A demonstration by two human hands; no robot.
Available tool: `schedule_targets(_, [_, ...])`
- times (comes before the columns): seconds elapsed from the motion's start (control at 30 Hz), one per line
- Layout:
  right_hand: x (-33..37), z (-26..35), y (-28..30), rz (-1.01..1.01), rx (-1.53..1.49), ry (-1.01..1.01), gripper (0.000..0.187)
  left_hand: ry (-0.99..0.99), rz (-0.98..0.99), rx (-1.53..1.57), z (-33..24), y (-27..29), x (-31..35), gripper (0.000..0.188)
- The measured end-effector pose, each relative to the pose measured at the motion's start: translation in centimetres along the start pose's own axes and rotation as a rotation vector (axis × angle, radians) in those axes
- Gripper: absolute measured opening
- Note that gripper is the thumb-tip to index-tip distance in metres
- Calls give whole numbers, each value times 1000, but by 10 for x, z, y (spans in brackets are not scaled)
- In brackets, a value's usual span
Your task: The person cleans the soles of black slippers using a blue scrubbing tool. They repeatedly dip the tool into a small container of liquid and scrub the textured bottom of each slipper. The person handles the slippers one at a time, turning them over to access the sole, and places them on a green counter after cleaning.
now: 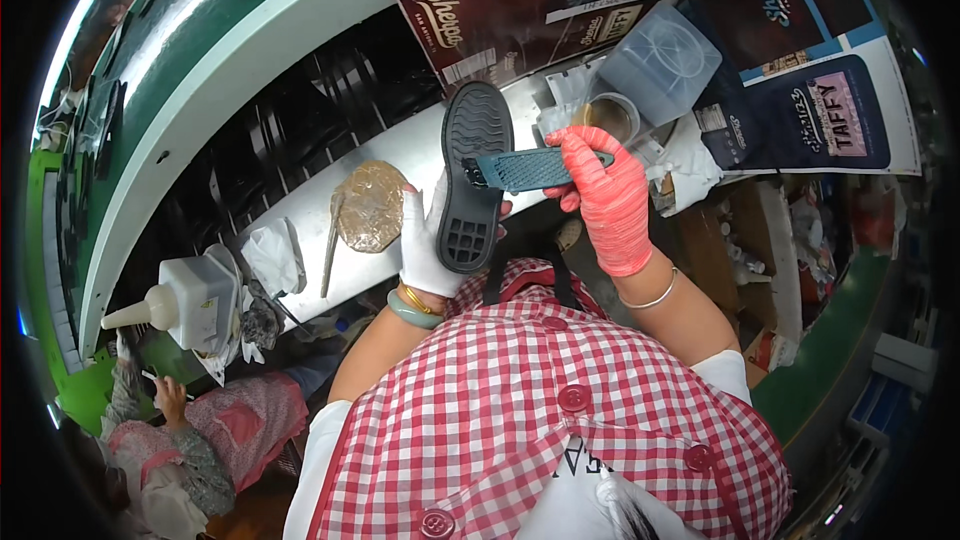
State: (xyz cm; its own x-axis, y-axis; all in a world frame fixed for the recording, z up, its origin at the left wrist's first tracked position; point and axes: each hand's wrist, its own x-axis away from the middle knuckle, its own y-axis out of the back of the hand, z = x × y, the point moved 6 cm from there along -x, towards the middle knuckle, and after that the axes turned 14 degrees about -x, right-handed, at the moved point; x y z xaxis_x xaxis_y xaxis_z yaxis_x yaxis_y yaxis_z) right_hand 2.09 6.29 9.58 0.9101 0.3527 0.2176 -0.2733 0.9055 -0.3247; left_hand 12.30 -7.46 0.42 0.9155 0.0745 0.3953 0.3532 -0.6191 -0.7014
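One black rubber shoe sole (pixel 476 130) with wavy grooves and a gridded heel, held above the near edge of the white bench (pixel 350 275), heel end toward the body. Clasped from behind by the white-gloved left hand (pixel 422 240), with bare fingertips wrapped around its edges. Pinched between thumb and fingers of the right hand (pixel 612 202), in a coral-red knit glove: a flat teal brush (pixel 530 170) with a textured handle, its black tip touching the middle of the sole. Apparently brushing under way rather than finished: brush not yet lifted off, sole not yet set down. Cannot tell how much of the surface is covered or left bare, with no clear wet border showing. Near the right hand, a round translucent cup (pixel 634 112) with brownish contents. Beyond the bench, dark glossy pieces (pixel 320 125), too unclear to judge as treated or waiting.
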Motion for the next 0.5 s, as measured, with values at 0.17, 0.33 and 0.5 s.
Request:
schedule_targets(0.17, [9,-2,-16,3,-21,16,23,-40,126,-72,-7,-6,10,87])
schedule_targets(0.33, [20,-3,-23,29,43,-13,23,-74,75,-63,-13,-7,16,84])
schedule_targets(0.5, [36,-11,-31,50,54,-39,22,-119,89,15,-17,-4,13,80])
